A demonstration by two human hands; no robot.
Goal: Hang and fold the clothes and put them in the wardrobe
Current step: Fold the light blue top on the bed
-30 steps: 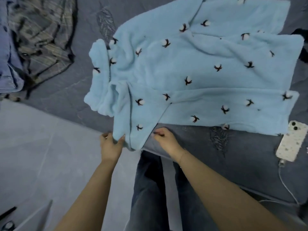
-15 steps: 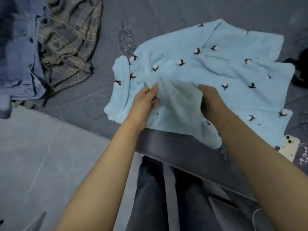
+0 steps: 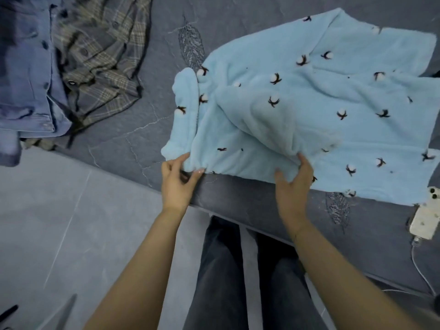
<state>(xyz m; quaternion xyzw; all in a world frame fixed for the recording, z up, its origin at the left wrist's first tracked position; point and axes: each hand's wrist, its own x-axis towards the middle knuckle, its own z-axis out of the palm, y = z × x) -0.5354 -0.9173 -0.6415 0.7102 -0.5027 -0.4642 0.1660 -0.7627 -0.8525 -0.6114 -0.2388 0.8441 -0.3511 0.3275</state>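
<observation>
— Dark trousers (image 3: 221, 270) nearest, at the bed's edge. And the hands?
— Left hand (image 3: 177, 181) pinches the near hem of the light-blue fleece garment (image 3: 309, 120); right hand (image 3: 294, 184) grips a raised fold of it.
— Where does it lie?
— Spread on the grey bedcover (image 3: 238, 201), a phone (image 3: 426, 217) just beside its right corner. Farther left lie a plaid shirt (image 3: 104, 58) and a denim shirt (image 3: 23, 75).

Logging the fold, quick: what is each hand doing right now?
Left hand: pinches the near edge of the light blue fleece garment.
Right hand: fingers touch the folded-over flap; grip cannot be told.
</observation>
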